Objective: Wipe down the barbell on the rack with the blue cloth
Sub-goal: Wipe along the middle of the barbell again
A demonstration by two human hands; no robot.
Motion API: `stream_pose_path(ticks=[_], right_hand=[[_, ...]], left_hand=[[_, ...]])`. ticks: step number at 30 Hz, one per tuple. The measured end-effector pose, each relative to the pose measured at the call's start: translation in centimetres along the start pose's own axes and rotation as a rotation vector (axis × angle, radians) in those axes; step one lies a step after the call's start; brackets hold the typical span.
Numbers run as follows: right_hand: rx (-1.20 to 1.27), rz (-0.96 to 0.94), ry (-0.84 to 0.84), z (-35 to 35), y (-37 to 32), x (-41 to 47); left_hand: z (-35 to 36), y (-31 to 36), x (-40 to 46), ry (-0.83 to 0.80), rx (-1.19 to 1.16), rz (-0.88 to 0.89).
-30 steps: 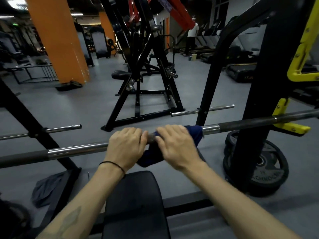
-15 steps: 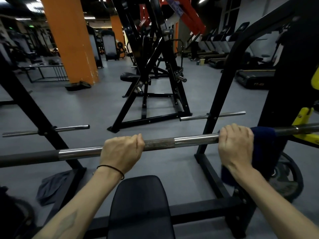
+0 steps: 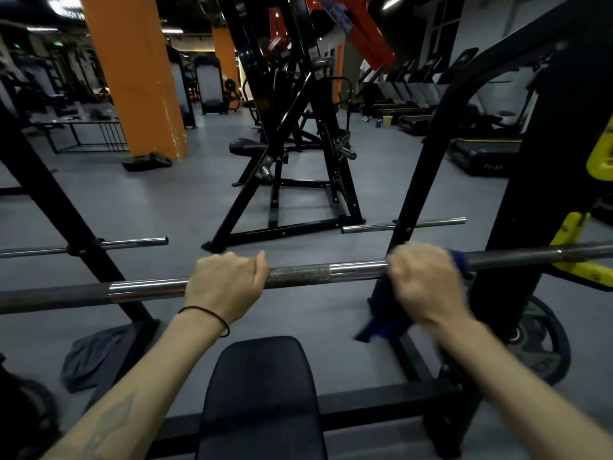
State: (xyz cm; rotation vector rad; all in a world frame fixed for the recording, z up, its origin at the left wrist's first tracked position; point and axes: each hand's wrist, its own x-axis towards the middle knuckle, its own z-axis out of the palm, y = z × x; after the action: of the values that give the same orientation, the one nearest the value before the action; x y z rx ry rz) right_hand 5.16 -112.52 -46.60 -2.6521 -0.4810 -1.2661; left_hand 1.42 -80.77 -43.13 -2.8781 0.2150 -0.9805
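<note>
So we've got the barbell (image 3: 298,275) sitting across the rack (image 3: 547,194), long axis running left to right in front of us. Our left hand (image 3: 225,287) grips it bare near the middle, while our right hand (image 3: 426,283) clamps the blue cloth (image 3: 381,322) around the bar, closer to the right upright.

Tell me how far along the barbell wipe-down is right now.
Mid-job. The right hand grips the dark blue cloth wrapped round the long steel barbell, right of centre, blurred with motion. The left hand grips the bar bare. Whether the centre is already clean can't be judged. Left: the end by the yellow rack hook, and the left half.
</note>
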Motion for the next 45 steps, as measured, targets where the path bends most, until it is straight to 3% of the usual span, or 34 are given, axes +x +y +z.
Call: stream_pose_path(ticks=[2, 5, 7, 10, 13, 15, 19, 25, 31, 38, 41, 45], right_hand=[[-0.08, 0.055, -0.022, -2.2, 6.0, -0.9], [-0.104, 0.182, 0.025, -2.0, 6.8, -0.9], [-0.109, 0.249, 0.08, -0.8, 4.0, -0.1], [-0.034, 0.115, 0.153, 1.1, -3.5, 1.1], [0.124, 0.072, 0.083, 2.5, -13.5, 1.4], [0.187, 0.037, 0.045, 2.7, -16.3, 1.5], [0.141, -0.174, 0.021, 1.7, -10.4, 0.9], [-0.071, 0.124, 0.005, -2.3, 7.2, -1.6], [-0.055, 0.319, 0.094, -0.5, 2.3, -0.6], [0.154, 0.031, -0.011, 1.9, -14.0, 0.8], [0.146, -0.156, -0.025, 1.2, -10.2, 0.7], [0.051, -0.012, 0.011, -0.6, -0.1, -0.4]], left_hand=[[0.6, 0.5, -0.5, 0.168, -0.016, -0.003], [0.5, 1.1, -0.2, 0.271, -0.011, 0.034], [0.7, 1.1, -0.2, 0.3, -0.019, 0.054], [1.2, 0.8, -0.2, 0.301, -0.01, 0.117], [1.3, 0.5, -0.6, 0.309, 0.025, 0.199], [1.4, 0.4, -0.7, 0.354, 0.072, 0.241], [1.3, 0.2, -0.7, 0.385, 0.063, 0.226], [1.7, 0.4, -0.7, 0.403, 0.044, 0.185], [2.3, 0.6, -0.4, 0.41, 0.067, 0.198], [2.3, 0.5, -0.6, 0.343, 0.051, 0.173], [2.0, 0.3, -0.6, 0.324, 0.003, 0.162], [1.6, 0.1, -0.5, 0.327, 0.006, 0.206]])
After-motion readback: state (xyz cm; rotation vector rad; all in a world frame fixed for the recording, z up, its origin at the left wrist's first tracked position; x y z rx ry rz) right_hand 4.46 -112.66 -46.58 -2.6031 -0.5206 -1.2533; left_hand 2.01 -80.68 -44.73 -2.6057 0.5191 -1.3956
